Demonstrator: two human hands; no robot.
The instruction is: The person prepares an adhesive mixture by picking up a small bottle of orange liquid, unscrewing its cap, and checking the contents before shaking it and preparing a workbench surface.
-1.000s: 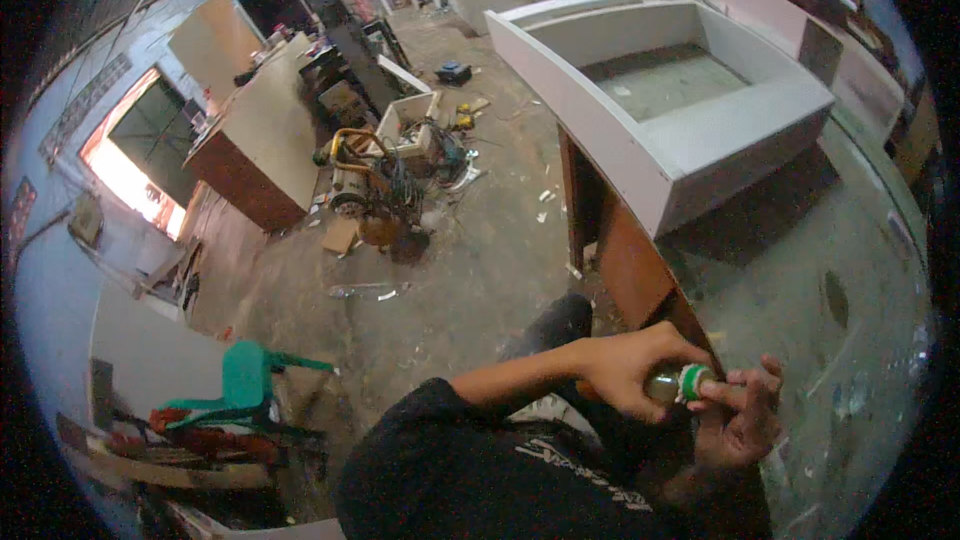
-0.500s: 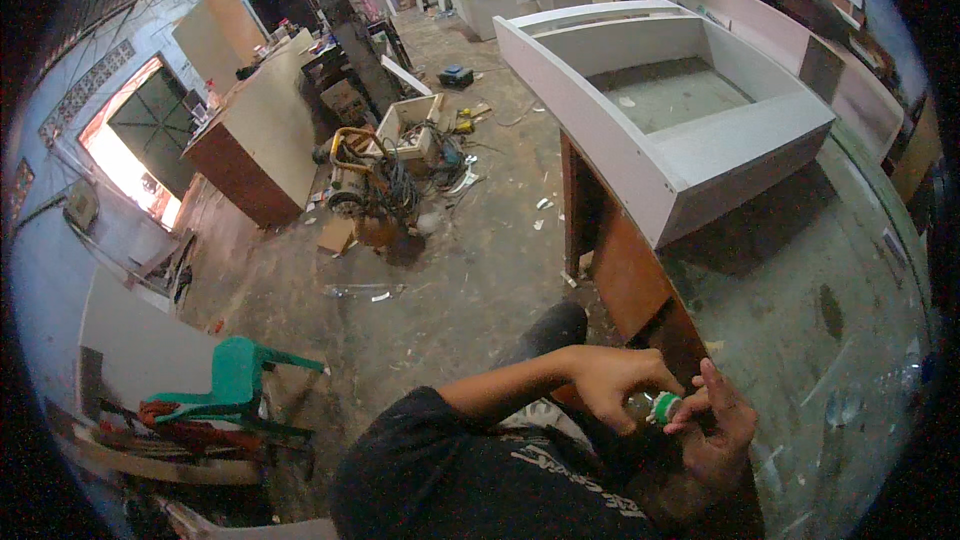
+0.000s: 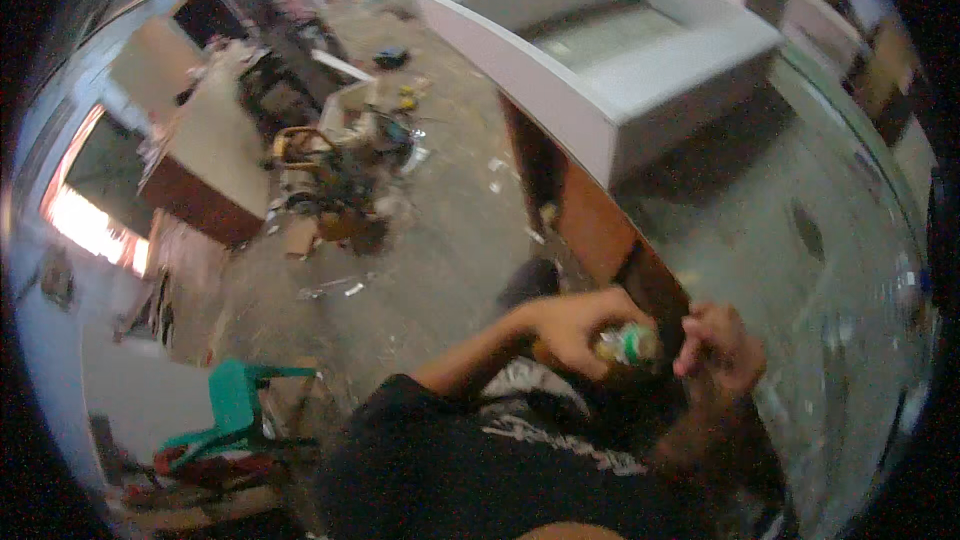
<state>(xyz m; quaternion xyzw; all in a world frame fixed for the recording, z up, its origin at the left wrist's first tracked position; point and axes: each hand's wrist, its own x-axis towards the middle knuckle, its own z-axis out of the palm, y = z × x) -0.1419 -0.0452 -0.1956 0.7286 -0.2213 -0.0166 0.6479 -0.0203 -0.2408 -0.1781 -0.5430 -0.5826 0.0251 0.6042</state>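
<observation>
My left hand [image 3: 570,328] grips a small bottle with a green and white cap end [image 3: 625,344], held close in front of my chest. My right hand [image 3: 722,346] is beside the bottle's cap, fingers curled, just to its right; whether it touches the cap is blurred. Both hands hover over the near edge of a grey dusty worktop [image 3: 790,240]. My dark shirt fills the bottom of the view.
A large white open-topped cabinet box [image 3: 620,70] lies on the worktop beyond my hands. The brown panel edge [image 3: 590,230] of the bench drops to a dusty floor. A pile of tools and scraps [image 3: 335,180], a wooden cabinet [image 3: 200,170] and a green plastic chair [image 3: 235,410] stand to the left.
The view has shifted and blurred. My hands with the bottle have stayed together in front of my chest; my right hand has moved slightly off the cap end.
</observation>
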